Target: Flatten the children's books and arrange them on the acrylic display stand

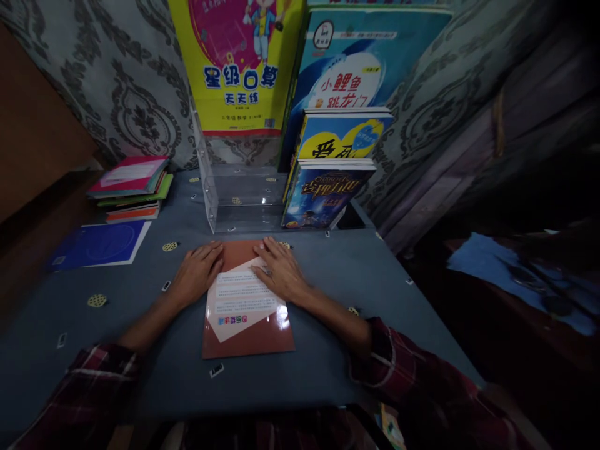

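A reddish-brown book [276, 336] with a white slanted text panel lies flat on the table in front of me, its print upside down to me. My left hand [200, 269] rests at its upper left edge, fingers stretched out and touching the cover. Across from it, my right hand [280, 270] lies over the upper right part, fingers extended on the cover. Neither hand is wrapped round anything. Just beyond the book stands a clear acrylic book rack [209, 187], with a dark blue book [319, 197] in its front right part.
Behind that are a blue-and-yellow book [344, 134], a teal book [375, 59] and a yellow workbook [234, 106]. To the left, a stack of books [131, 181] sits behind a blue booklet [103, 244]. The table's [375, 281] right edge slants beside a curtain [435, 150].
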{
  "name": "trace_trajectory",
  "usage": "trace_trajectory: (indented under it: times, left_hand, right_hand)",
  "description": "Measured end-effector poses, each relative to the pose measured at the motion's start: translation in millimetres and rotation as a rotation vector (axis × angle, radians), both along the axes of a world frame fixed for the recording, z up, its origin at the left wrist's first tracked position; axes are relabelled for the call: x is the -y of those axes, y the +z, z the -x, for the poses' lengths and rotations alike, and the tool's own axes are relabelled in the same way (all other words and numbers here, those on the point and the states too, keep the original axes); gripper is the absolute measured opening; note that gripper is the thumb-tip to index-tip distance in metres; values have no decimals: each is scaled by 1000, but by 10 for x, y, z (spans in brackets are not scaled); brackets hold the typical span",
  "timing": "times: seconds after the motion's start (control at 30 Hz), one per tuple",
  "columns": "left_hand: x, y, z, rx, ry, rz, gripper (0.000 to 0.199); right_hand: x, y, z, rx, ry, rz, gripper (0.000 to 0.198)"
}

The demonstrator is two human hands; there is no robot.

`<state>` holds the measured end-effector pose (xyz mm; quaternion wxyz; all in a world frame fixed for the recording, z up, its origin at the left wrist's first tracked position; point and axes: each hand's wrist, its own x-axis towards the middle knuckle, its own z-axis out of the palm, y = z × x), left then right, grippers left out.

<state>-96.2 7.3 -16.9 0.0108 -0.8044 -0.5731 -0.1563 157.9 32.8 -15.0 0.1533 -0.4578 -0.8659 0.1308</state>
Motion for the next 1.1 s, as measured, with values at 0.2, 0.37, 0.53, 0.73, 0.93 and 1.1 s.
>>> trace_trajectory:
  times: [0.2,0.37,0.53,0.73,0.93,1.1]
  left_hand:
    - [9,2,14,-19,-15,43,50]
    - [-96,-39,18,-10,1,0,47]
    - [-171,-61,49,-4,7,-68,42]
    - [-31,-88,4,24,29,-49,42]
    - [39,-61,3,33,48,-43,44]
    - [352,68,-128,17,-197,14,44]
  right_hand:
    - [-48,-33,21,-29,18,2,54]
    - [-163,1,84,10,28,-6,53]
    - [-214,-32,119,14,9,-23,52]
    - [-79,-164,77,-43,-15,-50,53]
    - [-30,-189,41,-55,-17,-34,54]
    - [-12,-169,34,-85,-41,-17,53]
